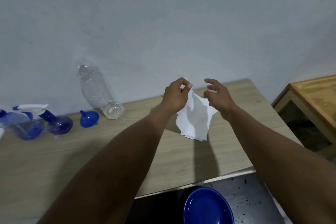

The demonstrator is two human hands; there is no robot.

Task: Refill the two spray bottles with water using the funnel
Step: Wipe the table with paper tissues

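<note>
Two blue spray bottles stand at the table's far left: one (27, 127) at the edge of view, the other (59, 122) just right of it, both with white-and-blue trigger heads. A blue funnel (89, 118) lies on its side beside them. A clear plastic bottle (101, 91) stands by the wall with a little water at its bottom. Above the middle of the table, my left hand (175, 97) pinches the top corner of a white paper tissue (195, 120), which hangs down. My right hand (218, 98) hovers just right of the tissue with fingers spread and loosely bent.
The wooden table (91, 154) runs along a pale wall. A blue bowl (207, 205) sits on a wet metal surface (245, 191) at the near right. A second wooden table (316, 94) stands at the far right across a gap.
</note>
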